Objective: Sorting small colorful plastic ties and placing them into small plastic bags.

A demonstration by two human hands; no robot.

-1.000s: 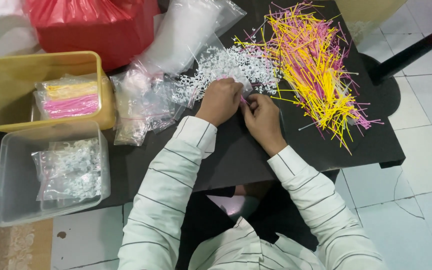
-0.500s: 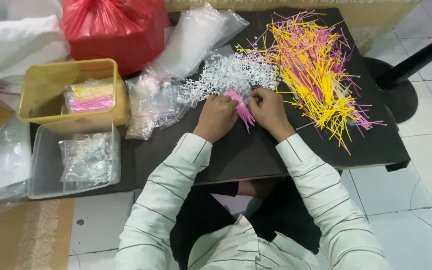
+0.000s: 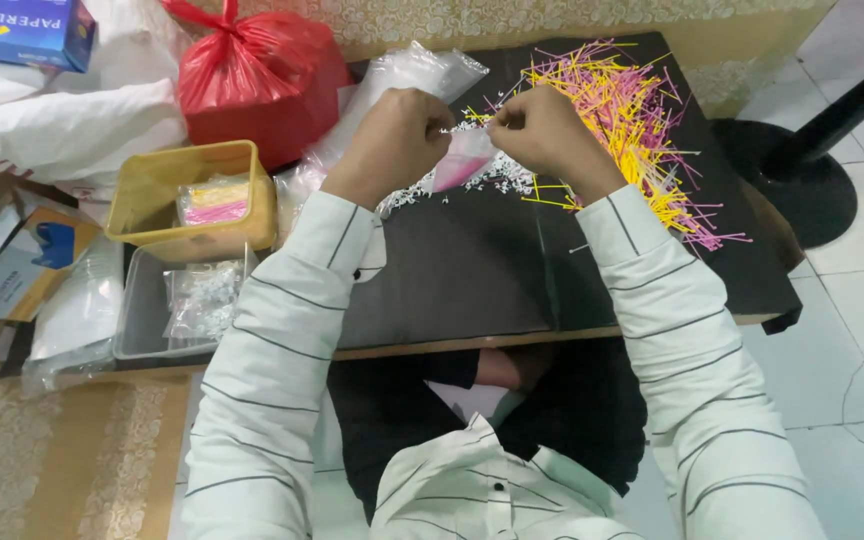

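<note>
My left hand [image 3: 397, 135] and my right hand [image 3: 542, 130] are raised above the black table [image 3: 472, 280], each pinching a top corner of a small clear plastic bag [image 3: 464, 160] with pink sticks inside. The bag hangs between the two hands. Behind and under it lies a heap of small white pieces [image 3: 497, 172]. A wide spread of yellow and pink sticks [image 3: 632, 120] covers the table to the right of my right hand.
A yellow tub [image 3: 152, 195] holding a filled bag sits at the left, with a clear tub [image 3: 142, 310] of bagged white pieces in front of it. A red plastic bag [image 3: 262, 75], clear bags [image 3: 392, 85], white bags and boxes lie at the left and back. A black post base [image 3: 782, 170] stands right.
Both hands have lifted off the table and moved apart, now holding the small bag of pink sticks up between them. The camera view has shifted.
</note>
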